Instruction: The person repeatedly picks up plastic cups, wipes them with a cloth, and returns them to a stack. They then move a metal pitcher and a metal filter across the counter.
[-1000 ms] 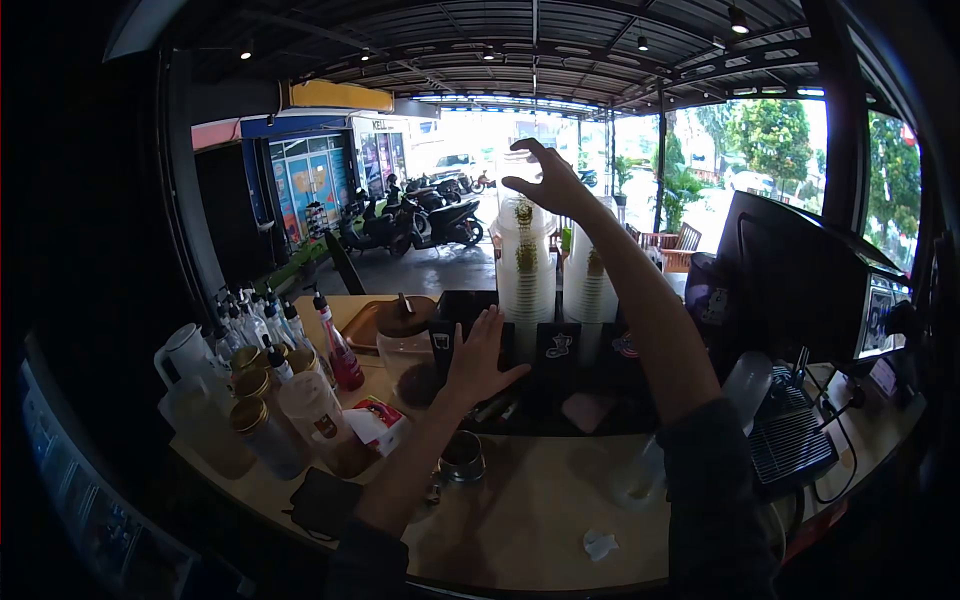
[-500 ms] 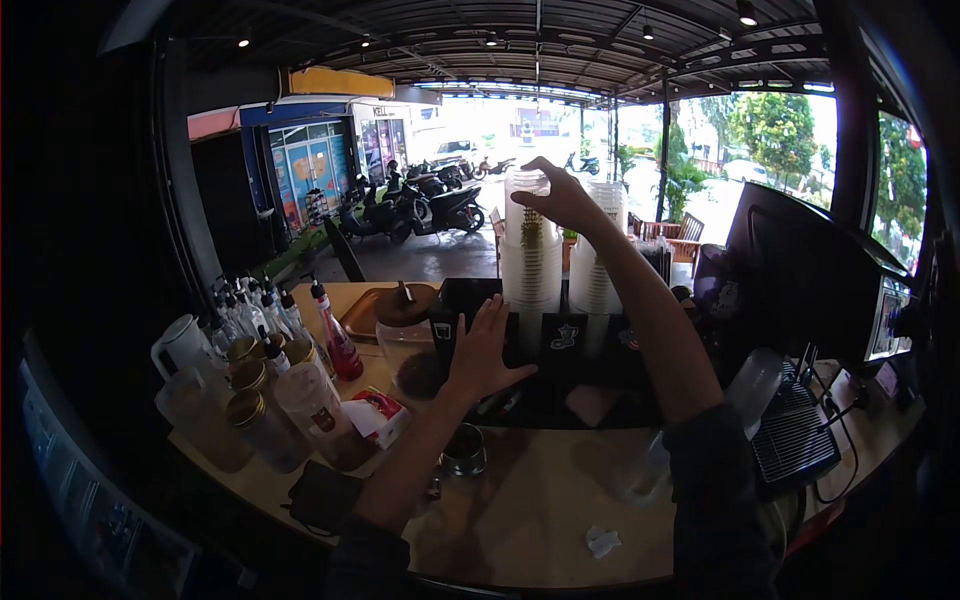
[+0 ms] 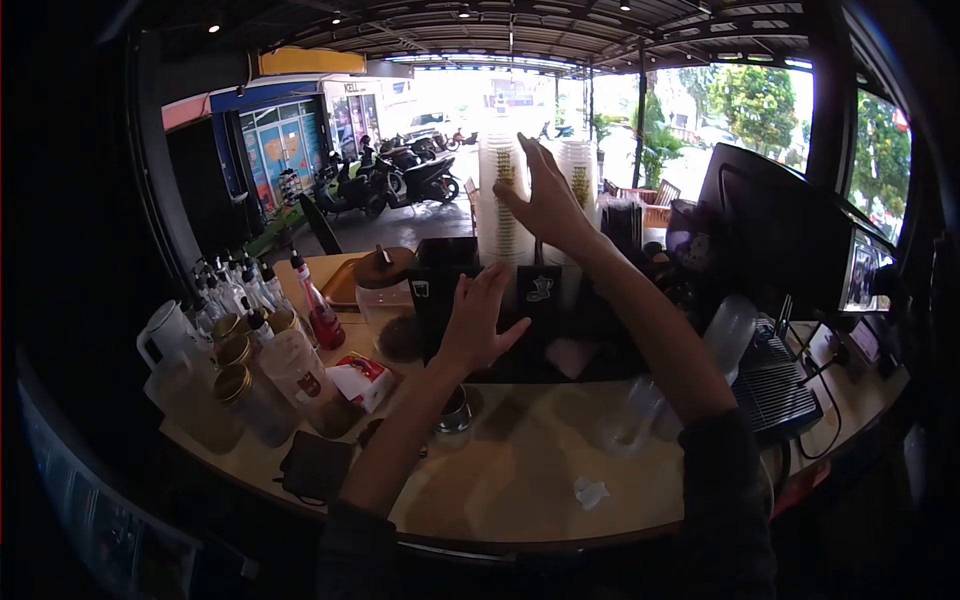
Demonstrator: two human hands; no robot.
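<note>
A tall stack of clear plastic cups (image 3: 498,160) rises behind a black holder (image 3: 590,315) at the counter's back, and a second cup stack (image 3: 577,165) stands to its right. My right hand (image 3: 548,203) is beside the first stack, between the two, fingers apart and pointing up; whether it touches the cups is unclear. Low in front of that stack, at the holder's top edge, my left hand (image 3: 482,318) has its fingers spread, with nothing in it.
Pump bottles (image 3: 245,285), a red syrup bottle (image 3: 320,310) and gold-lidded jars (image 3: 240,390) stand left. A glass jar (image 3: 385,310), metal cup (image 3: 453,412) and crumpled tissue (image 3: 590,492) are on the counter (image 3: 500,500). A monitor (image 3: 790,230) and drip tray (image 3: 770,390) are right.
My right hand has come down from the top of the front stack to its right side, its fingers less curled. My left hand remains low by the holder. The camera view has shifted slightly.
</note>
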